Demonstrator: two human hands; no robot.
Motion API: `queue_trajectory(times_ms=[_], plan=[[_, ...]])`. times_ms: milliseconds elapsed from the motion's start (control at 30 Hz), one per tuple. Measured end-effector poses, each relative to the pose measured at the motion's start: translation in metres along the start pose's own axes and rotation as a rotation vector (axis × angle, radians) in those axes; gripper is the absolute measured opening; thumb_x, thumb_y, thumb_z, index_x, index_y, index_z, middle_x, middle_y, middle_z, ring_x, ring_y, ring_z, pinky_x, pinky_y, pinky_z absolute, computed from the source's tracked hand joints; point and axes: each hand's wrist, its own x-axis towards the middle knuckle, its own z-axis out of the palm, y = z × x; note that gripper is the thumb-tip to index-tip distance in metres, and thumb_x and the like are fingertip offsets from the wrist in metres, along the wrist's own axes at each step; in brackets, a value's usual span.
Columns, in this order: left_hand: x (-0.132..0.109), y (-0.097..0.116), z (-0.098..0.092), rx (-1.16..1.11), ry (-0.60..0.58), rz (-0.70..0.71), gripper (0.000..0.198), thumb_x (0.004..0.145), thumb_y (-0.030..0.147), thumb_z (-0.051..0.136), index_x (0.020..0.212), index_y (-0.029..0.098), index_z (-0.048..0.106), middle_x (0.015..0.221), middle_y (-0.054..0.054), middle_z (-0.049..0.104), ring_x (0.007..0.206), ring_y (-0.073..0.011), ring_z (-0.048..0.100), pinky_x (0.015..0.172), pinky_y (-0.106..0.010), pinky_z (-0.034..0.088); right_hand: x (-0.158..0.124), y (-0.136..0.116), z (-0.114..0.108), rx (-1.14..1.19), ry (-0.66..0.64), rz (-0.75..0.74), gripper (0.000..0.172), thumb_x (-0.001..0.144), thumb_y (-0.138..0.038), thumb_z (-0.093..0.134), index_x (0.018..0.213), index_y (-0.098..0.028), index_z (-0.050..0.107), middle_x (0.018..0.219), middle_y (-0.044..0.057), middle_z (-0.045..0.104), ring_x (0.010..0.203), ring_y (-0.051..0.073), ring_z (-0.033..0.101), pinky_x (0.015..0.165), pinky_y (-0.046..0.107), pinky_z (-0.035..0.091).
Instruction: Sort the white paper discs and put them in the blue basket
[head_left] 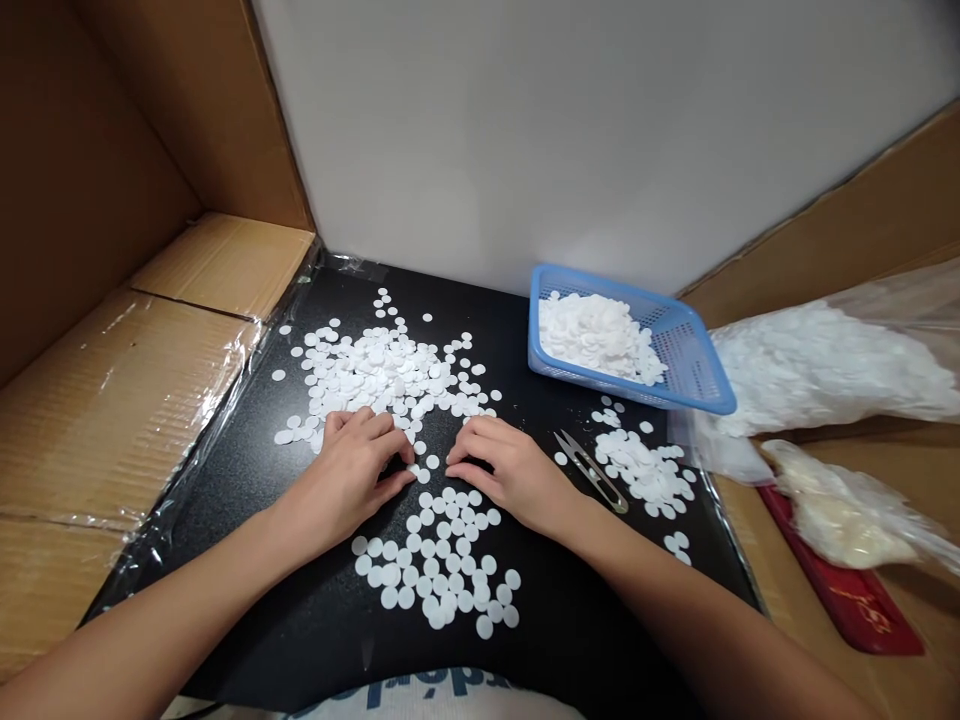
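Observation:
Small white round discs lie in a large heap (pixel 375 365) on the black tabletop. My left hand (pixel 364 460) rests at the heap's near edge, fingers curled, with thumb and index fingertips closing at a white disc (pixel 413 469). Facing it across a small gap is my right hand (pixel 502 465), its thumb and fingers pinched together at the tips. Whatever those tips hold, if anything, is too small to make out. A few loose discs (pixel 433 462) lie between the hands. Nearer my body, a spread-out group of discs (pixel 442 560) covers the table, mostly in a single layer.
At the back right stands a blue plastic basket (pixel 634 390) part-filled with white discs. Thread snips (pixel 592 472) lie beside a smaller disc pile (pixel 645 470). Bags of white (pixel 832 365) and cream (pixel 840 510) pieces and a red object (pixel 847 600) sit right. Cardboard (pixel 120 370) borders the left.

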Motion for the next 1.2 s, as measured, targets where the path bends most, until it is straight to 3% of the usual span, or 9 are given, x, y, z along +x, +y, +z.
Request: queue_trajectory(times_ms=[67,267,500,600,800,967,1200], plan=[[0.000,-0.002,0.000,-0.002,0.004,-0.004,0.001,0.089,0.023,0.066,0.089,0.022,0.065,0.082,-0.001,0.061,0.084,-0.0212,0.050,0.080,-0.037,0.027,0.000,0.000,-0.001,0.024,0.008,0.015,0.003,0.093,-0.017,0.066,0.092,-0.020,0.067,0.088,0.003,0.066,0.084,0.017,0.062,0.078,0.032,0.053],[0.000,-0.006,-0.007,-0.003,-0.009,-0.016,0.005,0.091,0.019,0.063,0.091,0.023,0.067,0.085,-0.001,0.062,0.086,-0.0216,0.051,0.080,-0.037,0.027,0.000,0.001,0.006,-0.047,0.043,0.001,0.017,0.098,-0.018,0.058,0.107,-0.019,0.072,0.089,0.005,0.062,0.082,0.018,0.060,0.076,0.032,0.054],[0.002,-0.007,-0.016,-0.017,-0.023,-0.047,0.013,0.094,0.018,0.056,0.092,0.024,0.068,0.085,-0.001,0.063,0.086,-0.0214,0.051,0.081,-0.038,0.027,0.002,-0.010,0.018,-0.099,0.083,0.029,0.004,0.091,-0.016,0.068,0.091,-0.020,0.070,0.086,0.003,0.062,0.083,0.018,0.057,0.078,0.035,0.048],[0.001,-0.006,-0.016,-0.021,-0.008,-0.062,0.014,0.094,0.018,0.056,0.089,0.023,0.068,0.084,-0.001,0.062,0.085,-0.0208,0.050,0.081,-0.037,0.026,0.002,-0.012,0.013,-0.121,0.085,0.041,0.007,0.088,-0.013,0.070,0.086,-0.019,0.067,0.087,0.002,0.061,0.085,0.018,0.056,0.079,0.034,0.043],[0.000,-0.003,-0.006,0.002,0.017,-0.038,0.002,0.091,0.022,0.068,0.089,0.022,0.067,0.085,0.000,0.061,0.085,-0.0207,0.050,0.081,-0.037,0.026,0.001,-0.006,-0.013,-0.159,-0.129,-0.038,0.005,0.092,-0.016,0.067,0.090,-0.020,0.069,0.088,0.001,0.063,0.087,0.016,0.056,0.081,0.033,0.037],[0.001,-0.005,0.002,0.014,0.054,-0.010,0.004,0.090,0.020,0.069,0.088,0.022,0.067,0.085,0.000,0.060,0.086,-0.0210,0.049,0.082,-0.037,0.025,0.001,0.002,-0.018,-0.149,-0.011,0.041,0.012,0.094,-0.010,0.062,0.096,-0.019,0.069,0.090,0.003,0.067,0.087,0.017,0.059,0.081,0.033,0.038],[0.000,-0.012,-0.006,-0.067,-0.076,-0.008,0.004,0.090,0.024,0.068,0.086,0.024,0.070,0.084,0.000,0.061,0.087,-0.0210,0.049,0.081,-0.036,0.027,0.002,0.003,-0.006,-0.108,-0.055,0.013,0.004,0.092,-0.016,0.068,0.093,-0.018,0.070,0.089,0.003,0.066,0.084,0.016,0.059,0.079,0.032,0.041]])
